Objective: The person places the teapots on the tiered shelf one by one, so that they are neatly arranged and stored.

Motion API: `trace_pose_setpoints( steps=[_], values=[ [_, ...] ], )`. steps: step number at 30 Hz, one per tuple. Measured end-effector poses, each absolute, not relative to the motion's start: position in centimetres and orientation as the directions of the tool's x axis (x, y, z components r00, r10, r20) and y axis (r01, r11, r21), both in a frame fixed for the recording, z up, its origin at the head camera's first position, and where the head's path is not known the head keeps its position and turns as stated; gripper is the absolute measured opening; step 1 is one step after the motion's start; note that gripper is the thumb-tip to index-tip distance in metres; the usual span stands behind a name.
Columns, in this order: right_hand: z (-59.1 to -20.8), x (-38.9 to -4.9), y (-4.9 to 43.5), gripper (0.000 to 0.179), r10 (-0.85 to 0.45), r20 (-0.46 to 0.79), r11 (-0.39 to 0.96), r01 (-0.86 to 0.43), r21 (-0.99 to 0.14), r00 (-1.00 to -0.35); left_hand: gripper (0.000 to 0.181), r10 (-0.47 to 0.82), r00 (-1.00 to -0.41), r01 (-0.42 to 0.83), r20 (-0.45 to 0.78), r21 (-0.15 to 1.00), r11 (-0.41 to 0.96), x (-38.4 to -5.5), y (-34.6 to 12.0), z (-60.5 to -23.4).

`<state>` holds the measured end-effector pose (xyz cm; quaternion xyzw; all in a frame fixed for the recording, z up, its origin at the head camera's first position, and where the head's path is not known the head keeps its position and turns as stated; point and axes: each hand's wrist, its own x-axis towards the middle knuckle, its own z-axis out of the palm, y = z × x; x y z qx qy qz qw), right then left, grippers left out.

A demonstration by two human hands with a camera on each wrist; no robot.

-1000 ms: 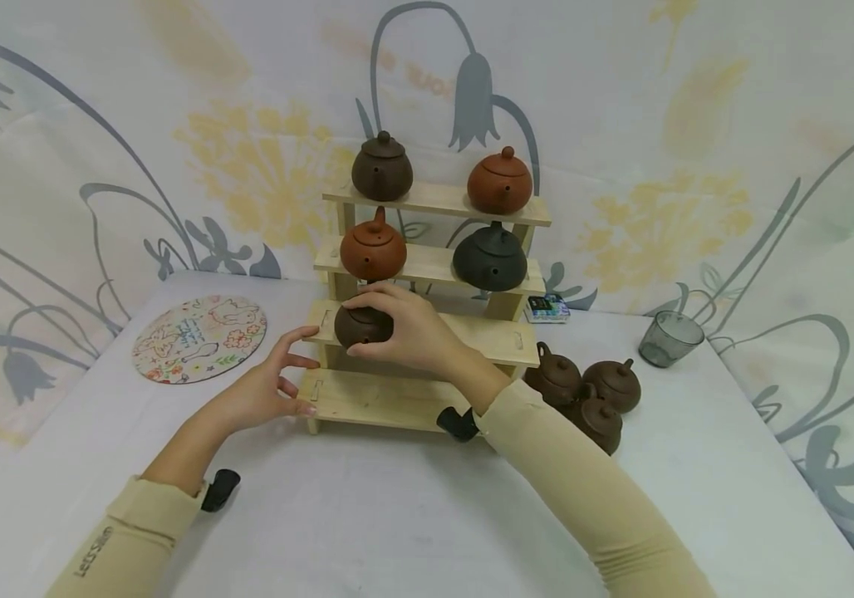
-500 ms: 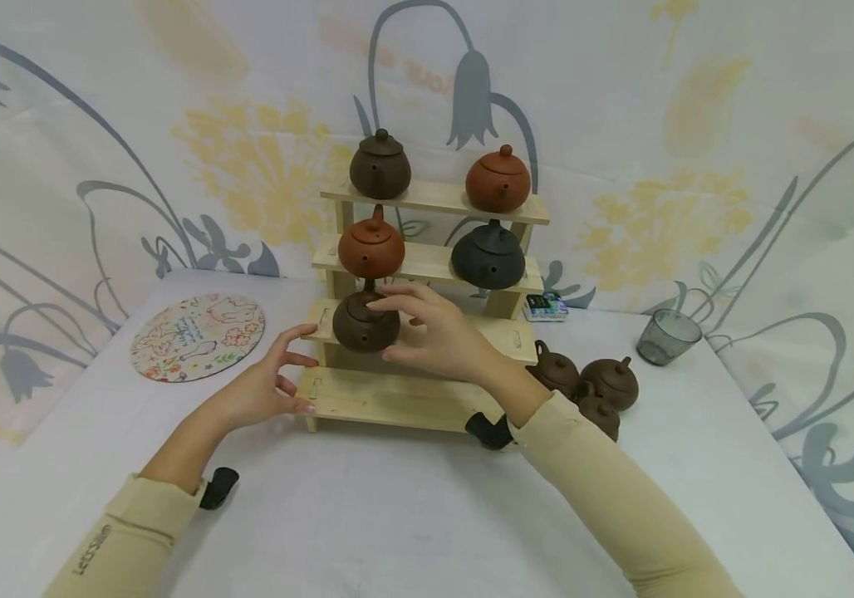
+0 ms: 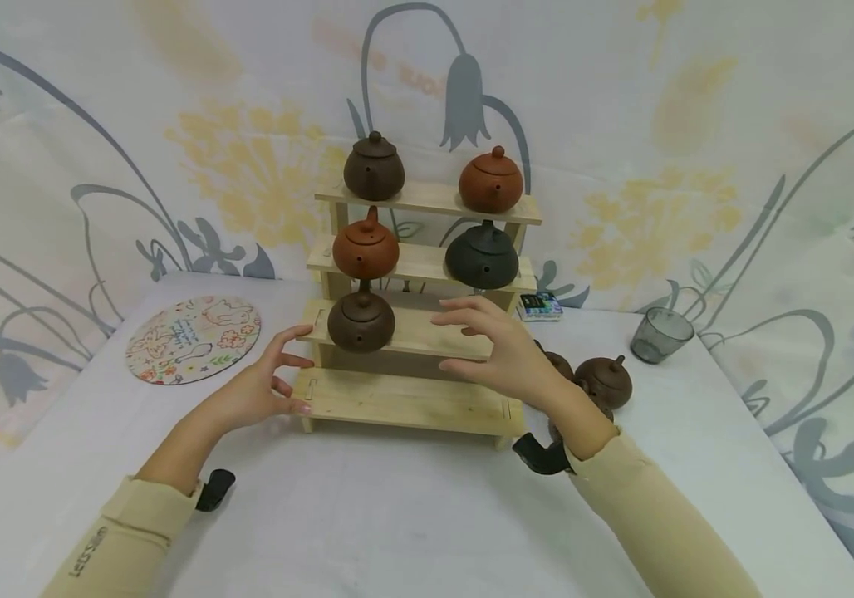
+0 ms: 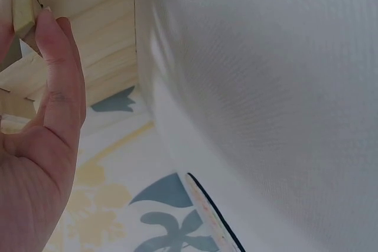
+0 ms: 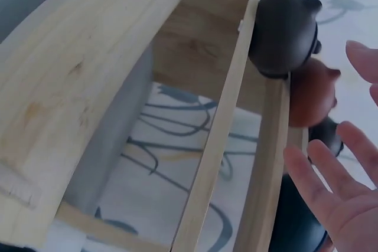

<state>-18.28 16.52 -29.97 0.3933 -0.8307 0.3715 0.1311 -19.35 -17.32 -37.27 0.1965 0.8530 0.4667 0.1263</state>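
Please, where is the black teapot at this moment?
In the head view, the black teapot sits on the second wooden shelf from the top, right of an orange teapot.

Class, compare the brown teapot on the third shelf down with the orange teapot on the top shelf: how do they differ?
The brown teapot is dark; the orange teapot is a lighter reddish orange. The brown teapot sits lower and further left than the orange teapot. Both are rounded, lidded and upright.
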Motion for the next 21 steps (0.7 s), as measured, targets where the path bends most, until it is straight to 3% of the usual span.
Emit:
trace_pose_setpoints(
  steps=[21],
  values=[
    [-32.8, -15.1, 23.5, 0.047, -0.410, 0.556, 0.521, -0.686, -0.507, -0.723, 0.104, 0.448, -0.893, 0.210, -0.042, 0.842, 0.496, -19.5, -17.3, -37.4]
  ],
)
